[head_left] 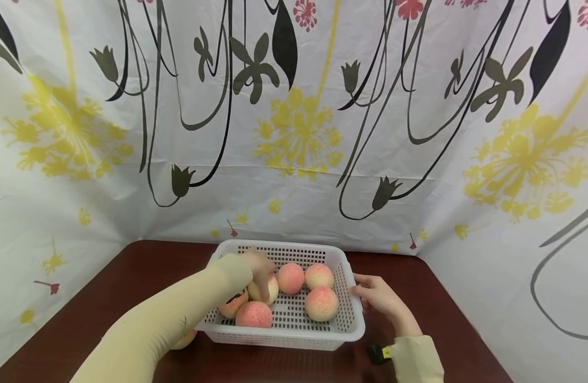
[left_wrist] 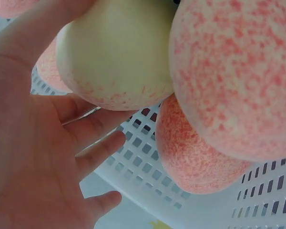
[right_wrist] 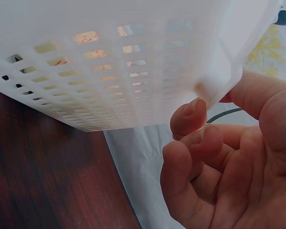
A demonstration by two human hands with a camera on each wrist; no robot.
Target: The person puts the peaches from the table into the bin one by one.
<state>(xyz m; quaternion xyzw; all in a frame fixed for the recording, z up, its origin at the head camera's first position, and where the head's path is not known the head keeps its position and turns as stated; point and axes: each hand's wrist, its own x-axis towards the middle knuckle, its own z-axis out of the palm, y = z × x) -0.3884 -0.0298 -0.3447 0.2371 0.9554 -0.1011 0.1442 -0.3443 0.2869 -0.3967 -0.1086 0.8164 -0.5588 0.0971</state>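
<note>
A white perforated plastic basket [head_left: 286,336] with several peaches in it stands on the table. My left hand [head_left: 259,266] reaches in over the basket's left part and holds a pale yellow peach [head_left: 271,291]. In the left wrist view, the thumb lies along the upper side of this pale peach [left_wrist: 117,57] and fingers reach beneath it. Two pink-speckled peaches [left_wrist: 233,71] sit close beside it. On the right, my right hand [head_left: 381,295] grips the basket's end rim. The right wrist view shows its thumb and index finger at the rim's corner, with the other fingers curled below.
Three peaches [head_left: 321,304] lie in the basket's middle and right. Another peach [head_left: 184,339] is on the dark red-brown table [head_left: 447,314], partly behind the left sleeve [head_left: 169,314]. A small black and yellow object [head_left: 380,354] is by the right wrist. Flowered cloth [head_left: 294,202] surrounds the table's back and sides.
</note>
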